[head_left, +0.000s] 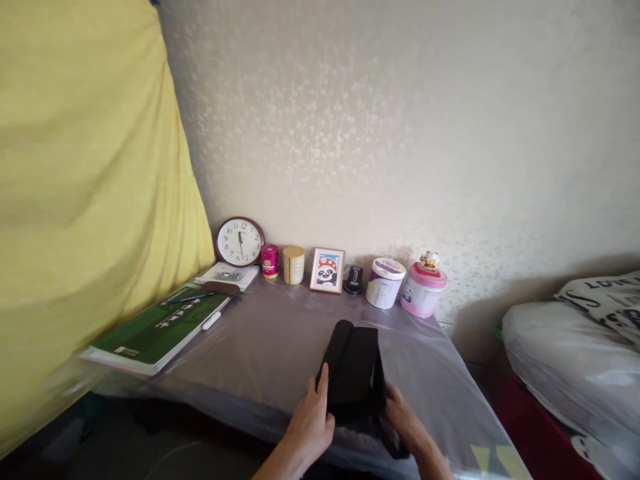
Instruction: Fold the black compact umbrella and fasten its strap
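Observation:
A black case (353, 370) with a folded body, perhaps of fabric, and a loose dark strap or flap hanging at its lower right is held over the front part of the table (270, 340). My left hand (314, 413) grips its left side, thumb and fingers closed on the edge. On the opposite side, my right hand (401, 415) is closed around the edge near the hanging strap, its fingertips partly hidden behind the case. Whether the case rests on the table or is lifted, I cannot tell.
Along the wall stand a clock (241, 241), pink tin (270, 261), yellow-lidded can (293, 265), panda picture frame (327, 271), small black device (354, 279), white-purple tub (385, 283) and pink tub (423, 290) topped by a figurine (430, 261). A green book (165, 327) lies left.

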Demonstrator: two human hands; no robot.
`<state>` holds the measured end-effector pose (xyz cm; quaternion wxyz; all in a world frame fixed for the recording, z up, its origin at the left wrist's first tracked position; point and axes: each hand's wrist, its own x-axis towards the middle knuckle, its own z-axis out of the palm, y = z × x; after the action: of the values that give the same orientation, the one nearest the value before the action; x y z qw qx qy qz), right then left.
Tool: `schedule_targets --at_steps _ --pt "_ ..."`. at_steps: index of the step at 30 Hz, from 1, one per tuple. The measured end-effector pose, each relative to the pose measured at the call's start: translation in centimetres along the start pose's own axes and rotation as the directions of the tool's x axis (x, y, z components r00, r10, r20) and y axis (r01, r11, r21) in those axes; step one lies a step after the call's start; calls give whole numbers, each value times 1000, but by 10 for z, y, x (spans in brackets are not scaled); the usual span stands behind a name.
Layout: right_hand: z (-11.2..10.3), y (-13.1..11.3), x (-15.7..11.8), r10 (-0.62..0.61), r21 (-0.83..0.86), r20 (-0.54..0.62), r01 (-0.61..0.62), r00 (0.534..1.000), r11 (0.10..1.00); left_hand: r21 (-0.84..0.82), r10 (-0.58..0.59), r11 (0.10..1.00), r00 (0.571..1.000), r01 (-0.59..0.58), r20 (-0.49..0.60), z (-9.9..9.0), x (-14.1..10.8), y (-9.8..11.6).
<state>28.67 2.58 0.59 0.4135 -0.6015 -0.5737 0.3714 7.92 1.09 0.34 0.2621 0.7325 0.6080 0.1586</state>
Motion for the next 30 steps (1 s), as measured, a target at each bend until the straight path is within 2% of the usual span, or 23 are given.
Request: schedule_targets --at_steps 3,5,8,11,13,15,17,19,22,27,30 --pt "-23 -7 3 -3 -50 -221 -8 975 999 107 -3 994 1000 2 9 0 -2 5" --pt "-28 -18 3 21 -64 -288 -42 957 997 145 0 989 1000 -2 16 0 -2 8" --pt "-21 -38 1 112 -68 -179 -126 977 990 168 -14 986 1000 11 16 -2 -2 12" --pt "-11 -49 4 164 -91 -177 -182 970 979 173 -33 985 999 29 21 -4 -3 16" --pt "-7 -51 11 163 -52 -146 -172 976 984 165 -32 986 999 27 28 -5 -2 16" --pt "-4 -53 18 140 83 -51 -136 989 987 149 -27 989 999 22 33 -5 -2 16" --pt "1 -58 26 91 280 46 -100 995 955 123 -30 992 999 25 35 -3 -2 14" --pt "12 -67 35 48 444 100 -88 994 892 98 -40 995 999 37 35 0 -1 12" --pt "36 -79 48 37 562 138 -109 990 820 77 -50 996 998 48 30 2 1 11" --pt "74 -79 65 40 631 174 -142 984 763 89 -42 995 999 39 33 -1 1 11" --pt "85 -71 70 61 538 161 -139 985 831 77 -33 997 999 30 42 -2 0 11"
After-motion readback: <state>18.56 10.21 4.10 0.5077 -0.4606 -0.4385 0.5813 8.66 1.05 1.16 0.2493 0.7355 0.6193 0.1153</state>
